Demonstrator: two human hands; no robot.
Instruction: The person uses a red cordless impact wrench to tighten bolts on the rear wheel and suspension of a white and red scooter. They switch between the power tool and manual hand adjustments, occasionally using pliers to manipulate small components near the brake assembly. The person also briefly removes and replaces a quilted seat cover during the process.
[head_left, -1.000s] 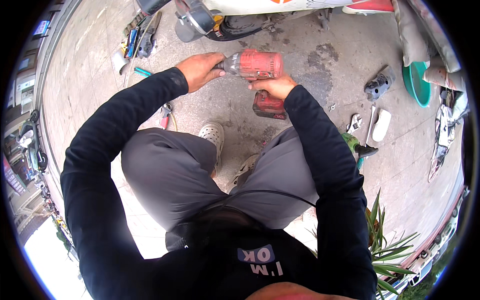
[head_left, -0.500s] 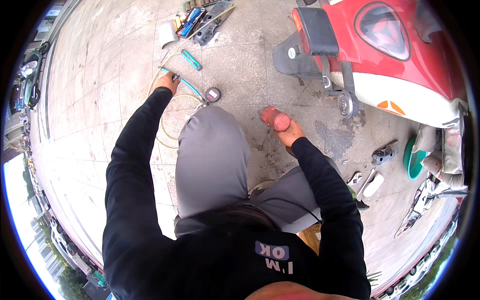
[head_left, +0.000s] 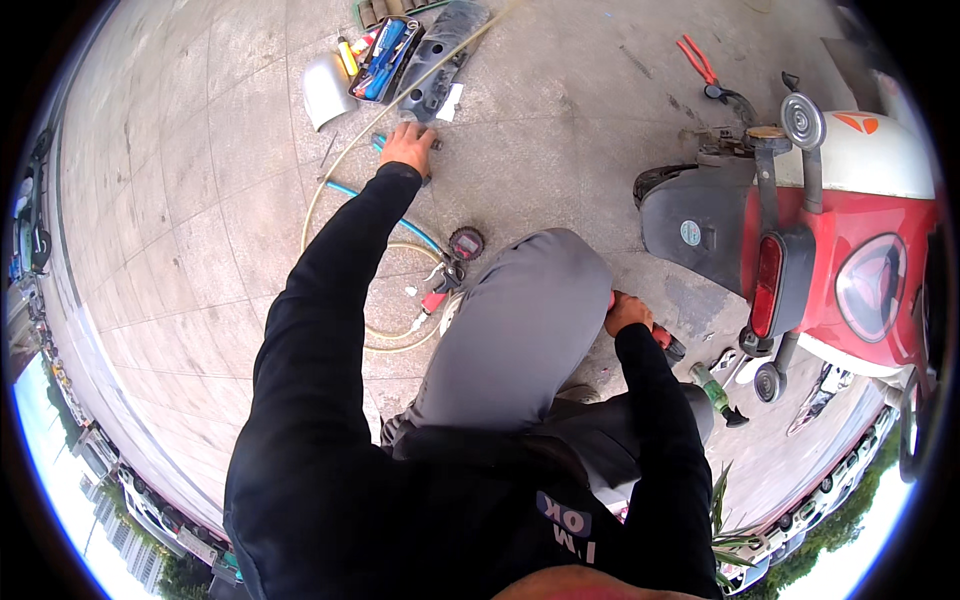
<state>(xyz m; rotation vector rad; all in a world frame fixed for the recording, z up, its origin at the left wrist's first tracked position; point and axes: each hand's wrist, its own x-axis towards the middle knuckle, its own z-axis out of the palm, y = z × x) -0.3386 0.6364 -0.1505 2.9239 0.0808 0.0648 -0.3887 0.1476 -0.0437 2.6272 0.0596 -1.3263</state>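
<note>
My left hand (head_left: 405, 150) reaches out over the floor, fingers bent around or on a small dark item I cannot make out, beside a teal tool (head_left: 379, 141). My right hand (head_left: 628, 310) grips the red impact wrench (head_left: 662, 335), partly hidden behind my knee and hand. Below my left hand lie a blue-and-yellow hose (head_left: 350, 194), a round gauge (head_left: 466, 243) and a red-handled air fitting (head_left: 433, 301). Beyond it are a box of tools (head_left: 385, 58), a dark plastic panel (head_left: 435, 70) and a pale curved panel (head_left: 325, 88).
A red-and-white scooter (head_left: 875, 280) occupies the right, its dark fender (head_left: 690, 230) toward me. Red pliers (head_left: 700, 60) lie beyond it. A green power tool (head_left: 712, 390) lies by my right leg. Parked vehicles (head_left: 130, 490) line the distant edge.
My view has swung toward the scooter. My left hand left the impact wrench and moved forward to the floor items; my right hand lowered the wrench beside my knee.
</note>
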